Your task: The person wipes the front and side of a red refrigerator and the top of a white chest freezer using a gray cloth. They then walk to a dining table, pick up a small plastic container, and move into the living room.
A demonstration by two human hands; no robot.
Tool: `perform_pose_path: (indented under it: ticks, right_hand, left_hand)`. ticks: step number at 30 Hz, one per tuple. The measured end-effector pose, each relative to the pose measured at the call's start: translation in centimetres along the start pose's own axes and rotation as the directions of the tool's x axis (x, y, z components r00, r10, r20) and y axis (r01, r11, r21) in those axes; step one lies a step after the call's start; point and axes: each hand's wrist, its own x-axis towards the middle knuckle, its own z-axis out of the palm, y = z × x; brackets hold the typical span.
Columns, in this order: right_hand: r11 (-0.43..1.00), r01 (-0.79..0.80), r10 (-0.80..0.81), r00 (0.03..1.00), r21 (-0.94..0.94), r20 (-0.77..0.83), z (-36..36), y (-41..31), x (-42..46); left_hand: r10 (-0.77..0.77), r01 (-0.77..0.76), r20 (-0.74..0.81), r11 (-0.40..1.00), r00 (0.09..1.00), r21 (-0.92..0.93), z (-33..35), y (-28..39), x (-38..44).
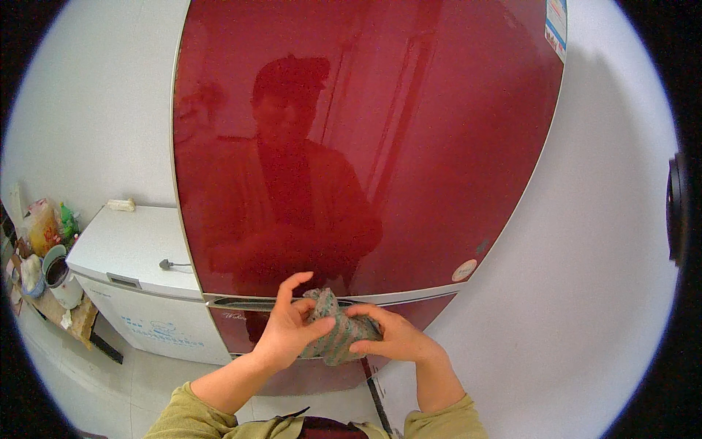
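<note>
Between my two hands is a crumpled grey-green and pinkish striped cloth. My left hand grips its left side with the thumb across it, while the index finger sticks up and away. On the other side, my right hand pinches the cloth between thumb and fingers. Both hands are in front of a glossy red refrigerator, level with the dark recessed handle strip between its upper and lower doors. The cloth hides part of that strip. A person's reflection shows in the upper door.
Left of the refrigerator stands a white chest freezer with a black plug on its lid. Beyond it, a low wooden table holds a white pot, a green bottle and plastic bags. A white wall rises at right.
</note>
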Motion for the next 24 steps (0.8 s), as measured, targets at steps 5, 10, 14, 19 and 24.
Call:
perform_pose_path:
  ticks: [5,10,14,19,24]
  right_hand:
    - [0.876,0.106,-0.210,0.962,-0.470,-0.174,-1.5,-0.2,0.5]
    - [0.625,0.006,-0.609,0.629,-0.780,-0.483,-2.9,-4.2,3.2]
    - [0.797,-0.007,-0.567,0.337,-0.604,-0.752,-1.9,-5.8,7.7]
    - [0.600,0.060,-0.800,0.080,-0.798,-0.595,-0.6,-4.5,10.5]
    - [0.396,-0.063,-0.891,0.216,-0.916,-0.400,-0.5,-6.2,12.3]
  left_hand:
    - [0.327,-0.400,0.231,0.731,0.916,0.552,-0.7,1.0,1.2]
    - [0.710,-0.658,0.377,0.161,0.595,0.736,1.8,5.3,5.6]
    - [0.829,-0.582,0.402,-0.117,0.389,0.804,2.7,6.7,10.0]
    - [0.837,-0.390,0.524,-0.436,0.155,0.811,3.6,8.3,11.3]
    - [0.836,-0.368,0.529,-0.451,0.145,0.813,2.0,10.6,11.7]
